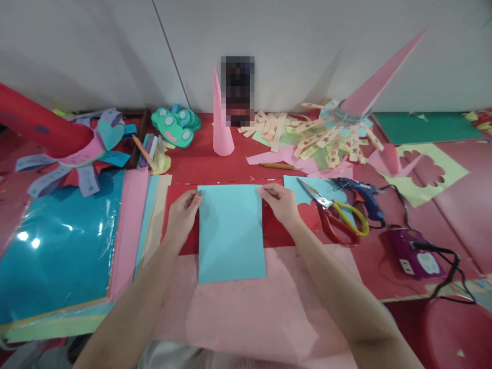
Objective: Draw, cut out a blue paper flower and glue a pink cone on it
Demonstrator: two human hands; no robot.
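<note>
A light blue sheet of paper (231, 233) is held upright-edged in front of me, over the red and pink table covering. My left hand (184, 212) pinches its upper left corner between thumb and fingers. At the upper right corner, my right hand (281, 204) grips the same sheet in a pinch. To the right of that hand lie scissors (326, 203) with one red and one yellow handle, on another light blue piece of paper (294, 185). A red paper heart (308, 216) is partly hidden beside my right wrist.
Behind the sheet stands a pink paper cone (223, 138). A blue glue gun (363, 201) and a purple power socket box (413, 251) with a black cable lie at right. Wrapped blue sheets (73, 241) cover the left; green frog cutouts (172, 125) and paper strips (274, 128) lie at the back.
</note>
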